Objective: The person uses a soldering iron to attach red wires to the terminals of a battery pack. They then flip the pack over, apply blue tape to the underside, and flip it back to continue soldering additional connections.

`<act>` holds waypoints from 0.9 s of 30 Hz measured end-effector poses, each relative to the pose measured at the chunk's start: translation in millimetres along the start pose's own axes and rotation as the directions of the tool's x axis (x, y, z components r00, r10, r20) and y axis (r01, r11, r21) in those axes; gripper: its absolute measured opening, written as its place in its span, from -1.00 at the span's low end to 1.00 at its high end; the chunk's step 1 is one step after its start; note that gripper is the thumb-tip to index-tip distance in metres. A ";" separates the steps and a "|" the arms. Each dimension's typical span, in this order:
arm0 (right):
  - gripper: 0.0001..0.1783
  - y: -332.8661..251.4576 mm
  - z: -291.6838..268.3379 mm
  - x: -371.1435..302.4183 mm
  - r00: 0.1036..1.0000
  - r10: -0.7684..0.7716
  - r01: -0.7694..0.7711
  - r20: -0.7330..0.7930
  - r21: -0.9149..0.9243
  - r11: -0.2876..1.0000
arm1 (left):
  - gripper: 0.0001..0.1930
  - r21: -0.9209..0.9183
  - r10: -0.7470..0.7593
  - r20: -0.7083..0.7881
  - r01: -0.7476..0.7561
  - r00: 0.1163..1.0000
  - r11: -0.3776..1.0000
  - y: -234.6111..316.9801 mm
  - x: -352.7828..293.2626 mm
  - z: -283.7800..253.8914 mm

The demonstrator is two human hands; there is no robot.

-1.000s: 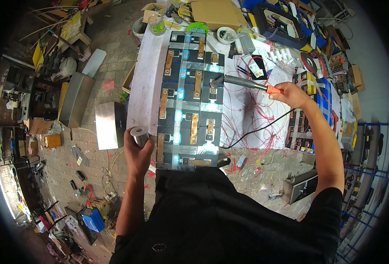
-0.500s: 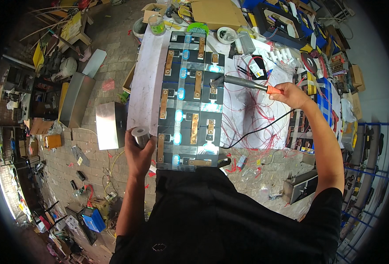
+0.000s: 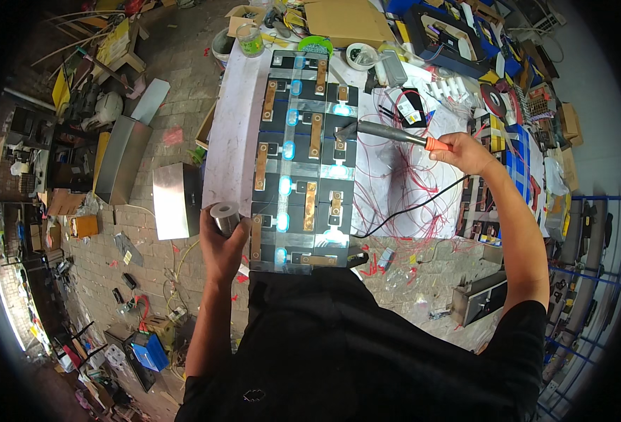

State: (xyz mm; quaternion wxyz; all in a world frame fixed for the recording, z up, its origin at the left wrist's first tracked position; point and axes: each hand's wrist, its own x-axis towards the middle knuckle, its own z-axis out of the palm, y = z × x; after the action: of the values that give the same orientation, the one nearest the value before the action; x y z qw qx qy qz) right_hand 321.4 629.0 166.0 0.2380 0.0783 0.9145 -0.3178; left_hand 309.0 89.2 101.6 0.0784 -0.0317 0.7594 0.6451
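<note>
My left hand (image 3: 220,250) is wrapped round a spool of solder wire (image 3: 225,211), its round end facing up, beside the pack's near left side. In my right hand (image 3: 469,153) is a large soldering iron (image 3: 393,131) by its orange handle. Its dark tip rests at, or just above, a terminal on the right column of a black battery pack (image 3: 272,193). Copper bars (image 3: 311,204) and clear tape run along the pack's top. A black cord (image 3: 402,216) trails below the iron across the white table cover.
Thin red wires (image 3: 423,193) lie tangled right of the pack. Behind it are a green bowl (image 3: 315,45), a white bowl (image 3: 360,56) and a cardboard sheet (image 3: 349,22). Another taped pack (image 3: 481,204) sits at the right. A metal box (image 3: 175,200) stands left of the table.
</note>
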 end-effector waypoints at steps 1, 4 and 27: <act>-0.56 -2.4 -0.1 -0.3 1.000 0.004 -0.004 0.000 -0.014 1.000 | -0.59 -0.016 -0.011 0.006 0.011 1.000 1.000 -0.9 -0.3 -0.8; -0.54 3.0 -0.6 -3.0 1.000 0.014 -0.014 0.010 -0.013 1.000 | -0.58 0.028 -0.011 0.010 0.011 1.000 1.000 0.0 0.0 -0.4; -0.34 8.7 3.3 -4.1 0.999 0.040 -0.040 -0.004 -0.172 0.984 | -0.70 -0.013 -0.009 0.032 0.010 0.999 1.000 -2.0 4.9 2.8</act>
State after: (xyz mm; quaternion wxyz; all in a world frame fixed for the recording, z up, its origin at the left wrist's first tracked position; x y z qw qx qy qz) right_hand 328.7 633.8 161.0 0.2497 0.0759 0.9368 -0.2328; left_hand 304.6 91.9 98.5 0.0932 -0.0257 0.7536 0.6502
